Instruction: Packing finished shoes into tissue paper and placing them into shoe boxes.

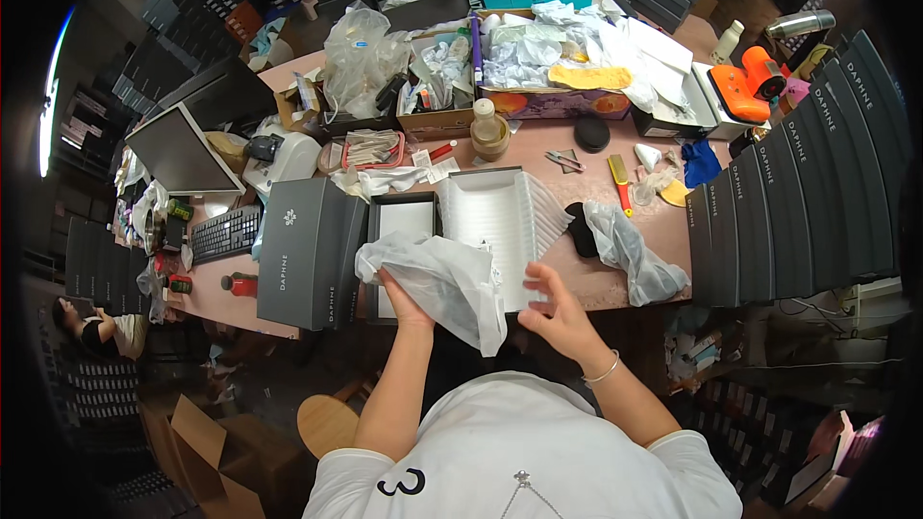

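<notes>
My left hand (407,302) grips a translucent white bag (437,274) from its left side, and a dark shape shows faintly inside it. To the bag's right, my right hand (558,317) holds nothing, with its fingers spread and curled a little. Behind the bag lies an open box lined with white padded wrap (479,207), the wrap spilling over its right side. A smaller dark open box (404,200) with a pale inside sits just left of it, partly hidden by the bag. Further right, a second translucent bag (635,255) rests on the table beside a black object (580,229).
Closed dark grey shoe boxes (306,250) stand at left, near a keyboard (226,234) and monitor (185,154). A tall row of grey boxes (798,183) borders the right. Behind are a paper-filled carton (553,101), a yellow-and-red brush (620,183) and an orange tape dispenser (745,86).
</notes>
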The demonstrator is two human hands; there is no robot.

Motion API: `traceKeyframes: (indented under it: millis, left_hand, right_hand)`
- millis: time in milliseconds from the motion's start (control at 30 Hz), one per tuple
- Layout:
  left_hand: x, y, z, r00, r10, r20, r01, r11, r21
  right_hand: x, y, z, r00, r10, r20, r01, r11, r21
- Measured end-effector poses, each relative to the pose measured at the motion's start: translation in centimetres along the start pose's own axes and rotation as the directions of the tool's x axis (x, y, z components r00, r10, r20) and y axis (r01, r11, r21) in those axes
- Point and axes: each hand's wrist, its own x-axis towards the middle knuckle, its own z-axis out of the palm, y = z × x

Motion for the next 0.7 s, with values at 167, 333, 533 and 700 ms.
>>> traceKeyframes:
  millis: [167,333,533,700]
  left_hand:
    - [0.0,0.2,0.9,0.998,0.057,-0.014,-0.057,0.998,0.023]
    - [0.6,2.1,-0.3,0.996,0.085,0.012,-0.084,0.995,-0.050]
    - [2.3,-0.4,-4.0,0.938,0.083,0.336,-0.237,0.862,0.448]
    - [1.5,0.5,0.1,0.950,-0.198,0.241,0.177,0.979,0.103]
  right_hand:
    - [0.0,0.9,2.4,0.988,-0.118,0.100,0.149,0.902,-0.406]
    - [0.2,-2.8,0.3,0.870,-0.470,0.149,0.470,0.699,-0.539]
    - [-1.5,-3.1,1.8,0.902,-0.189,0.387,0.169,0.982,0.085]
    - [-0.9,-0.4,3.0,0.947,0.063,0.315,-0.132,0.970,0.205]
